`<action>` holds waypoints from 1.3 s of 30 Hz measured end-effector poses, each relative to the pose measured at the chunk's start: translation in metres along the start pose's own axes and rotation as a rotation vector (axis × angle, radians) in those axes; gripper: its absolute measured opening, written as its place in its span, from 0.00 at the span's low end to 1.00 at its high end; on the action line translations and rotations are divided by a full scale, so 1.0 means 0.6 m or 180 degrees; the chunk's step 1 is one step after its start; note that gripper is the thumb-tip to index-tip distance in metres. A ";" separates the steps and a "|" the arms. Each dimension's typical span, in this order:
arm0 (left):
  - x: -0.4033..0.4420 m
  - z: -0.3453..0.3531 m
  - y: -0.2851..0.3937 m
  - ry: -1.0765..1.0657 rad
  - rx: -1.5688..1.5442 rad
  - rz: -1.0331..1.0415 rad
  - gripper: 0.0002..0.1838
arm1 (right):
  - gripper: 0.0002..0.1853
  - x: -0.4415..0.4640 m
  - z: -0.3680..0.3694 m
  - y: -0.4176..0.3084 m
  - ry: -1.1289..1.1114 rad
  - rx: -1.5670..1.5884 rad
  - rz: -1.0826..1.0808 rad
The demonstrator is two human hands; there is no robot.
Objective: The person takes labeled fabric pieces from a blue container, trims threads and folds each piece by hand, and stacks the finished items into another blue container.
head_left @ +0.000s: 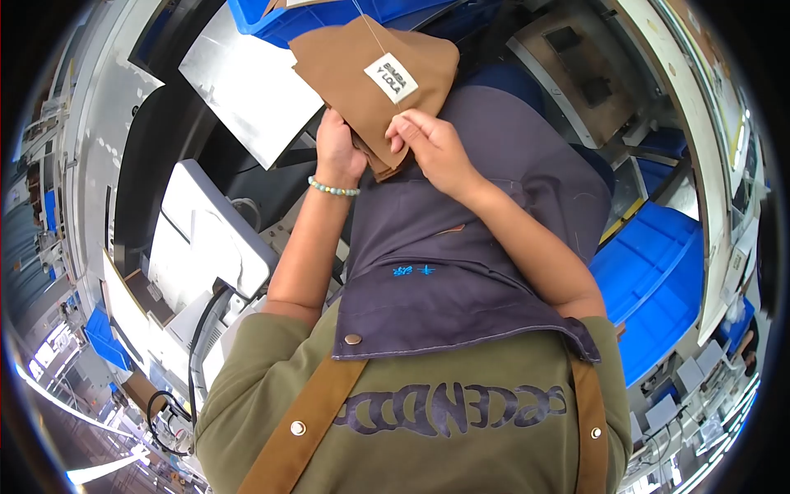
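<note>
By the apron [461, 280], clamps left hand [339, 148] on brown fabric [346, 66], pinches right hand [432, 148] below its label [391, 78], points its long axis bodyward, narrow end nearest

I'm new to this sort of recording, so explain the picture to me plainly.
No robot here: a person's two bare hands are seen from one camera on the head, looking down past the dark purple-grey apron. The left hand, with a beaded bracelet, grips flat brown floppy pieces above the lap. The right hand has its fingers curled just below their white rectangular label. Beyond sits a blue plastic bin.
</note>
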State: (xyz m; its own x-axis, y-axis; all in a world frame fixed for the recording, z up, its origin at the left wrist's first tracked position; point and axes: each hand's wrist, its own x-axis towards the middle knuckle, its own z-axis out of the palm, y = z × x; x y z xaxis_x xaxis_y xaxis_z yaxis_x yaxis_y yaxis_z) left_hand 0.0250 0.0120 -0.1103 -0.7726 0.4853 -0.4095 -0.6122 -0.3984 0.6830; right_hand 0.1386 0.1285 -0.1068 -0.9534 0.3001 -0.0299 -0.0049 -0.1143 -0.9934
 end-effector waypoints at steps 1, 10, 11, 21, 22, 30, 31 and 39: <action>-0.009 0.013 0.001 -0.0101 -0.0251 0.0051 0.20 | 0.15 0.002 -0.003 0.006 -0.0067 -0.0098 0.0080; 0.020 0.028 0.043 0.0130 0.1609 0.0398 0.14 | 0.15 0.011 -0.027 -0.028 -0.1138 0.0054 0.0693; 0.023 0.019 0.063 -0.0087 0.1893 0.0589 0.15 | 0.16 0.014 -0.043 -0.033 -0.1208 0.0151 0.0669; -0.053 0.015 0.210 -0.1779 0.4670 -0.0141 0.15 | 0.19 0.086 -0.080 -0.094 -0.0207 0.0294 -0.0597; -0.056 0.020 0.210 -0.1828 0.4723 -0.0182 0.15 | 0.20 0.087 -0.062 -0.094 -0.0344 0.0175 -0.0732; -0.052 0.008 0.229 -0.1622 0.5208 0.0274 0.13 | 0.13 0.070 -0.105 -0.002 -0.0565 -0.3647 -0.1190; -0.049 0.006 0.229 -0.1583 0.5200 0.0242 0.13 | 0.13 0.068 -0.114 0.004 -0.0517 -0.3741 -0.1241; -0.043 0.004 0.231 -0.0878 0.5176 0.0551 0.14 | 0.09 0.066 -0.138 -0.015 -0.0339 -0.4651 -0.0499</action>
State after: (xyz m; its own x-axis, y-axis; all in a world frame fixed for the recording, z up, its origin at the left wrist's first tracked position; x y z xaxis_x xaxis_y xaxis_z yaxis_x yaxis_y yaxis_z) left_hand -0.0396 -0.0535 -0.0036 -0.6487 0.7097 -0.2749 0.4137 0.6320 0.6553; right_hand 0.1256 0.2197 -0.1080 -0.9894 0.1421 0.0299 0.1325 0.9677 -0.2147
